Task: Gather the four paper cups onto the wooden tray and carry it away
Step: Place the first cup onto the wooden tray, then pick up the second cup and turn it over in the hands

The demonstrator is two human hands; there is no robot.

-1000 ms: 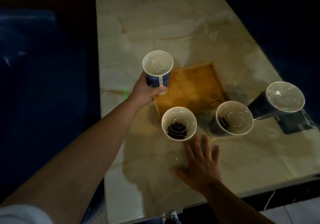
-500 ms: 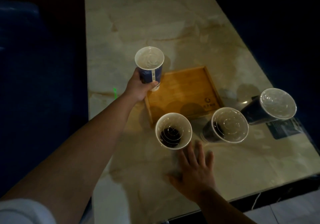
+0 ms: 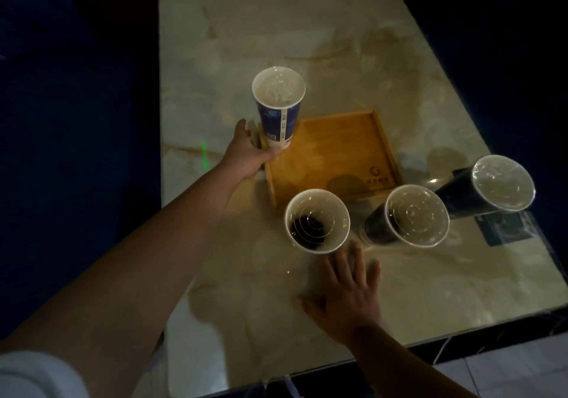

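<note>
A square wooden tray (image 3: 335, 154) lies on the marble table (image 3: 276, 28). A tall blue paper cup (image 3: 278, 111) with a clear lid stands at the tray's far left corner, and my left hand (image 3: 247, 153) wraps its base. Three more lidded cups stand off the tray along its near side: one with dark drink showing (image 3: 316, 221), a second cup (image 3: 415, 216) to its right, and a third cup (image 3: 501, 182) furthest right. My right hand (image 3: 347, 290) rests flat on the table just in front of the first of these, fingers spread, holding nothing.
A dark flat card (image 3: 507, 228) lies on the table beneath the rightmost cup. A green light spot (image 3: 203, 154) shows left of the tray. The table's near edge (image 3: 430, 340) runs just behind my right wrist. Dark blue seating (image 3: 76, 121) fills the left.
My left hand has lowered the blue cup onto the tray's far left corner and now sits at its base instead of mid-body. My right hand stays flat on the table.
</note>
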